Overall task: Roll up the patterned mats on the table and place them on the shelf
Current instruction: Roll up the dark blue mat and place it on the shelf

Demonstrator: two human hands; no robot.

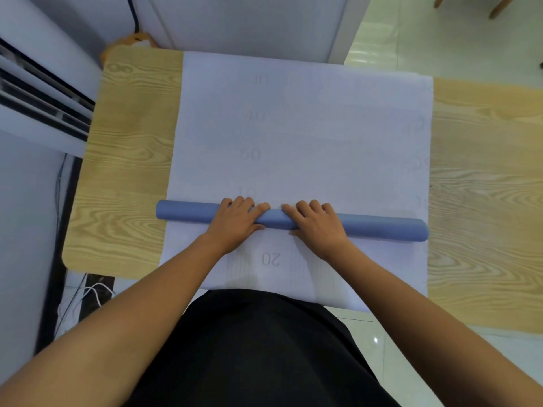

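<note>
L hand (235,223): on top of the blue roll (382,227), just left of its middle; fingers curled over the far side, thumb lying along the near side.
R hand (318,227): beside the L, thumbs nearly meeting; fingers bent over the roll the same way, palm pressing down.
Blue roll: tight tube, lies crosswise, spans approx. the full width of the pale mat (308,127).
Pale mat: flat, w/ faint printed numerals, shows both beyond and in front of the roll; near edge hangs off toward the person. Can't tell if roll & sheet are one piece.
Table (126,171): light wood grain, bare strips left & right of the mat.
Surroundings: white AC unit (38,107) at left, cables (88,295) on the floor below it, black garment (264,348) at bottom centre.
</note>
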